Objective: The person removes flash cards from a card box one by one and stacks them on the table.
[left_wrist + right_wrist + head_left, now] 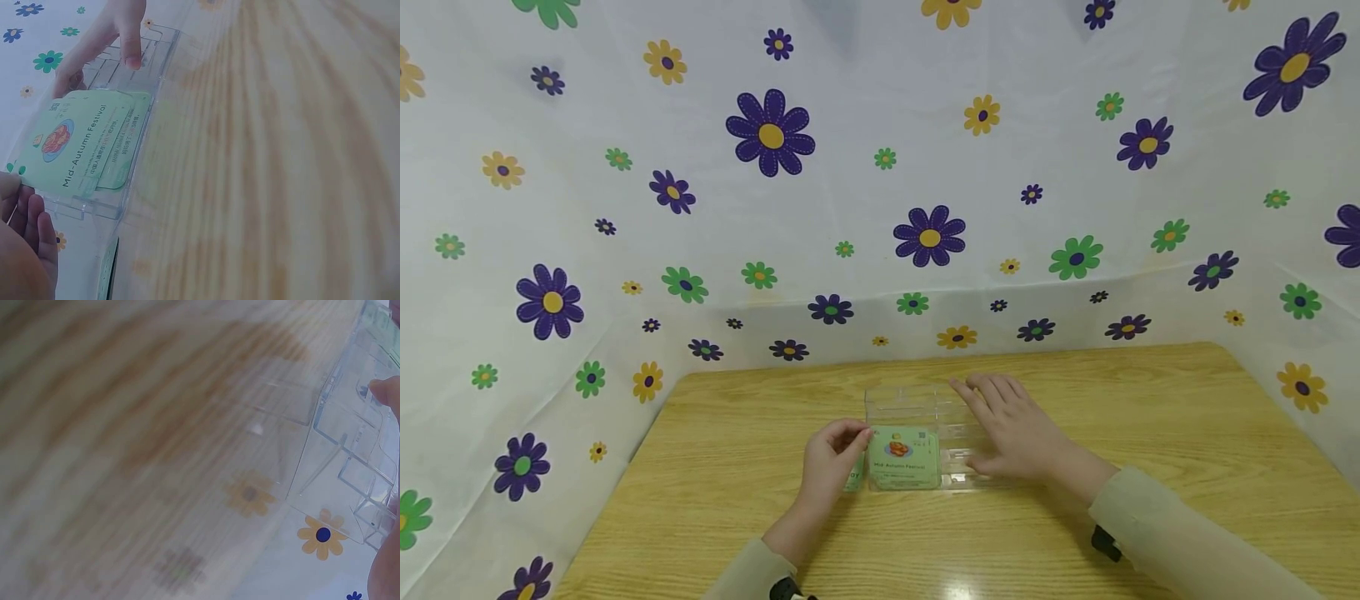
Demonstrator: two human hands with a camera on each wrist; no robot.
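A green card (904,460) printed "Mid-Autumn Festival" lies over the left section of a clear plastic box (901,402). My left hand (831,458) pinches the card's left edge between thumb and fingertip. In the left wrist view the card (69,144) sits tilted over another green card (122,162) in the box. My right hand (1018,429) holds the box's right part, fingers at the far side and thumb at the near side. The right wrist view shows the box's clear dividers (350,456) beside the thumb.
Partly hidden by the left hand, more green card material (854,477) lies left of the box on the wooden table (715,500). A white flowered cloth (850,192) stands behind the table and at both sides.
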